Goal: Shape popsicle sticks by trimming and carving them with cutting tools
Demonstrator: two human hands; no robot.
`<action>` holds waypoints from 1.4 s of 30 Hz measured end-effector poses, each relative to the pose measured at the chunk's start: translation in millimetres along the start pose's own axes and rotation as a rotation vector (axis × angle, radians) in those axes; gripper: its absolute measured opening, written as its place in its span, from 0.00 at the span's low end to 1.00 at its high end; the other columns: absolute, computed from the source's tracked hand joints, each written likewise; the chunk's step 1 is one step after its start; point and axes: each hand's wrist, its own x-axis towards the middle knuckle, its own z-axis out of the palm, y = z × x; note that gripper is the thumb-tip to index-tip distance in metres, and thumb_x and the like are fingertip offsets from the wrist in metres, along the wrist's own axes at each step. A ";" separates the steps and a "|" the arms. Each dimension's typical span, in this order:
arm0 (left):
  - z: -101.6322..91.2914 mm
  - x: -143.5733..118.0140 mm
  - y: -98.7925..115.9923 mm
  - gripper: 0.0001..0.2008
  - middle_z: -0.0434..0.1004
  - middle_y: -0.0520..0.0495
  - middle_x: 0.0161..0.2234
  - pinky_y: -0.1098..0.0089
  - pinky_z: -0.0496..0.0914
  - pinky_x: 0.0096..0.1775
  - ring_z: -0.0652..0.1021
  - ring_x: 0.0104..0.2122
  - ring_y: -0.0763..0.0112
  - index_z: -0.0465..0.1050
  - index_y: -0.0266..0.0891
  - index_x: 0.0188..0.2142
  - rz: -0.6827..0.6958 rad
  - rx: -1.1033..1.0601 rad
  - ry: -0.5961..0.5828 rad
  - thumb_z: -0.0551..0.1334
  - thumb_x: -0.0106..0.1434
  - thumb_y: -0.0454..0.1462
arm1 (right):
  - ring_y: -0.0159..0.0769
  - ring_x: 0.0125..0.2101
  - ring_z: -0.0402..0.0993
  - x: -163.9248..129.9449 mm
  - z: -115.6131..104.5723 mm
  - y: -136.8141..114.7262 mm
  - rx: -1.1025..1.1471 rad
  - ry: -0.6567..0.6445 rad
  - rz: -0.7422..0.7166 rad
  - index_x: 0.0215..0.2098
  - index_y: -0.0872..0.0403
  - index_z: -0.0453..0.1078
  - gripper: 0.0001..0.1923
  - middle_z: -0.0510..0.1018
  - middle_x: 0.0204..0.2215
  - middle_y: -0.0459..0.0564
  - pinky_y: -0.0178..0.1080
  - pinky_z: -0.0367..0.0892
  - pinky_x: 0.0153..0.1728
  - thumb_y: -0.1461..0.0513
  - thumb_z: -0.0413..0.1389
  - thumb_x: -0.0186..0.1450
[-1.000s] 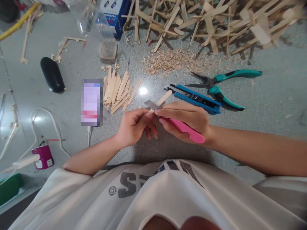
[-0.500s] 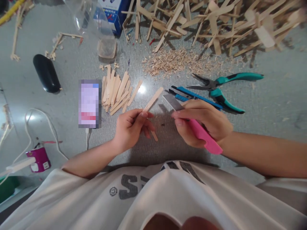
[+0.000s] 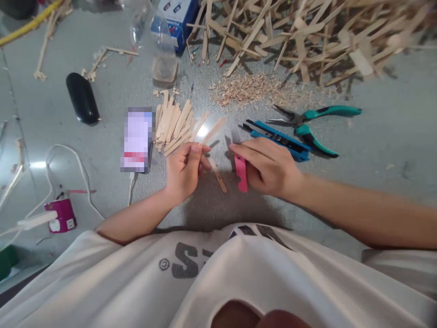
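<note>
grey table [image 3: 392, 150] carries everything. far right: big tangled heap of wooden sticks [image 3: 300, 32], with a spread of wood shavings [image 3: 252, 89] just near of it. right of centre: teal pliers [image 3: 314, 123] and a blue utility knife [image 3: 278, 139] lying side by side. left of centre: a loose bundle of craft sticks [image 3: 174, 123], a phone [image 3: 137, 139] beside it, a black case [image 3: 82, 98] further left. left hand [image 3: 182, 171] is at centre, fingers closed in a pinch on one craft stick [image 3: 211, 132], which angles up and away toward the far right; a shorter stick piece [image 3: 218, 175] pokes out on the near side of the same hand, can't tell if it is held or just lying there. right hand [image 3: 269, 166] sits just right of it, fingers wrapped shut around a pink cutter [image 3: 241, 171], handle end pointing near, blade end hidden behind the fingers, so blade extension is unreadable. hands are close but apart, blade not on the wood. judgement: for a clean trim, brace the stick low and firm, keep the left fingers behind the cut line, take shallow passes, cut away from the body. both forearms come in low from the near side, wrists roughly level.
</note>
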 end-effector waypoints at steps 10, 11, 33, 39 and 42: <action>2.6 11.8 -14.3 0.19 0.79 0.52 0.23 0.73 0.69 0.28 0.76 0.23 0.75 0.82 0.40 0.37 0.183 0.094 0.101 0.68 0.73 0.53 | 0.40 0.33 0.84 6.7 11.1 1.6 0.100 0.140 0.143 0.41 0.52 0.82 0.09 0.87 0.34 0.53 0.42 0.79 0.37 0.65 0.59 0.67; 3.7 11.7 -14.5 0.19 0.79 0.52 0.23 0.73 0.69 0.27 0.76 0.23 0.76 0.81 0.40 0.37 0.184 0.081 0.099 0.68 0.73 0.53 | 0.40 0.32 0.84 7.6 13.2 1.2 0.099 0.148 0.150 0.40 0.52 0.82 0.08 0.87 0.33 0.52 0.41 0.78 0.36 0.65 0.60 0.67; 8.4 -2.4 -6.1 0.21 0.87 0.45 0.28 0.76 0.70 0.23 0.76 0.19 0.78 0.80 0.37 0.39 0.029 0.013 -0.085 0.68 0.73 0.54 | 0.32 0.18 0.76 25.2 4.1 -14.0 0.760 -0.020 0.695 0.35 0.53 0.70 0.14 0.77 0.19 0.42 0.33 0.69 0.20 0.57 0.70 0.66; 10.7 -1.6 -0.9 0.20 0.86 0.47 0.27 0.75 0.71 0.24 0.76 0.18 0.77 0.74 0.39 0.35 -0.036 -0.091 -0.041 0.74 0.66 0.51 | 0.28 0.18 0.72 34.5 13.9 -38.7 0.902 0.069 0.801 0.36 0.53 0.69 0.16 0.78 0.20 0.42 0.31 0.67 0.19 0.53 0.67 0.70; 10.5 -0.3 -3.8 0.22 0.84 0.49 0.26 0.76 0.71 0.25 0.77 0.20 0.78 0.74 0.39 0.34 0.048 -0.137 -0.019 0.78 0.61 0.52 | 0.27 0.17 0.71 38.4 21.3 -44.0 0.895 0.180 0.798 0.37 0.52 0.69 0.17 0.77 0.20 0.41 0.31 0.67 0.19 0.49 0.66 0.72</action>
